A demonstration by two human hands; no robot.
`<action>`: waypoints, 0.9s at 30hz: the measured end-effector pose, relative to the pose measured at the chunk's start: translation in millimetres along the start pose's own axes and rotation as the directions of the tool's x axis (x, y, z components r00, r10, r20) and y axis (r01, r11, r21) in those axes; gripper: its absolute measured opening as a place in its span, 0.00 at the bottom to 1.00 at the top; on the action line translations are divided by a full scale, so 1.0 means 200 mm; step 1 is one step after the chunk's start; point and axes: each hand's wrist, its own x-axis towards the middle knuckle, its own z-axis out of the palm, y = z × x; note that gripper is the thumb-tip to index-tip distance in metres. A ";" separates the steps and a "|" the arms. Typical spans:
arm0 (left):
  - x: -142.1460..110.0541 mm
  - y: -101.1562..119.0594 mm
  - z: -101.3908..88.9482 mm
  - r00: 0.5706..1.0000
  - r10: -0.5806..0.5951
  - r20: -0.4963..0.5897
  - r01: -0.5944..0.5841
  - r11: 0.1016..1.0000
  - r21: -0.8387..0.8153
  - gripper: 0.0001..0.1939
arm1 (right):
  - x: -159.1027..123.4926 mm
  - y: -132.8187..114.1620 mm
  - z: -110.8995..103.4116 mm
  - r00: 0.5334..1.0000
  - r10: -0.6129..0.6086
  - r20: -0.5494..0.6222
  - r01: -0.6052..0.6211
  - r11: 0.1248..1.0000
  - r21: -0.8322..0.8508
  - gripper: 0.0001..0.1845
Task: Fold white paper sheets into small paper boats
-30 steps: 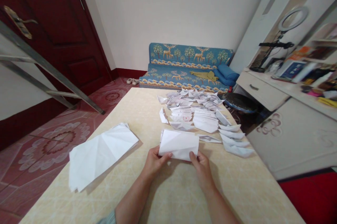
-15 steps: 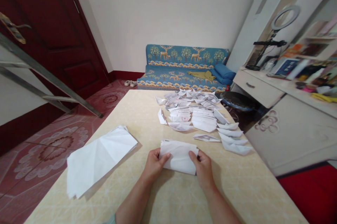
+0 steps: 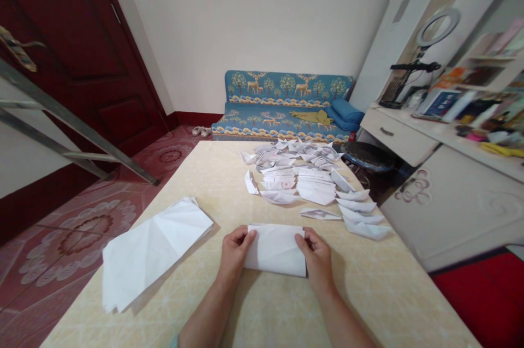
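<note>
A folded sheet of white paper (image 3: 275, 250) is held between my two hands, just above or on the near part of the table. My left hand (image 3: 236, 252) pinches its left edge, thumb in front and fingers behind. At the upper right corner my right hand (image 3: 317, 252) grips it the same way. Left of my hands lies a stack of creased white sheets (image 3: 158, 250). Beyond the folded paper rests a single folded paper boat (image 3: 320, 214). Several nested paper boats (image 3: 364, 216) stand to its right.
A patterned cream cloth covers the table (image 3: 229, 315). More folded paper pieces (image 3: 292, 160) crowd its far side. Behind it stands a blue sofa (image 3: 282, 113), with a round black stool (image 3: 368, 155) at the right. A metal ladder (image 3: 88, 127) leans at the left.
The folded paper has come nearer to me, and its top edge now lies farther below the paper boat. My left hand's thumb has shifted toward the paper's upper left corner. The view has turned slightly.
</note>
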 end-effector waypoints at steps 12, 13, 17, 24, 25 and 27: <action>0.00 0.00 0.00 0.996 -0.005 -0.089 0.001 0.999 -0.042 0.08 | 0.00 0.04 -0.01 0.982 0.161 -0.095 -0.156 0.986 0.064 0.12; 0.00 0.00 0.00 0.996 -0.003 -0.085 0.000 0.999 -0.040 0.08 | 0.00 0.05 -0.01 0.980 0.164 -0.112 -0.157 0.985 0.069 0.12; 0.00 0.01 0.00 0.996 -0.001 -0.085 -0.004 0.999 -0.048 0.08 | 0.00 0.04 -0.01 0.977 0.159 -0.143 -0.151 0.986 0.068 0.12; 0.00 0.01 0.00 0.997 0.005 -0.077 -0.009 0.998 -0.059 0.07 | 0.00 0.05 -0.02 0.982 0.104 -0.159 -0.091 0.992 0.082 0.11; 0.00 0.00 0.00 0.997 0.006 -0.080 -0.011 0.998 -0.060 0.07 | 0.00 0.05 -0.02 0.981 0.106 -0.161 -0.094 0.992 0.082 0.11; 0.00 0.00 0.00 0.996 0.008 -0.087 -0.013 0.998 -0.062 0.07 | 0.00 0.05 -0.02 0.979 0.119 -0.168 -0.105 0.991 0.085 0.11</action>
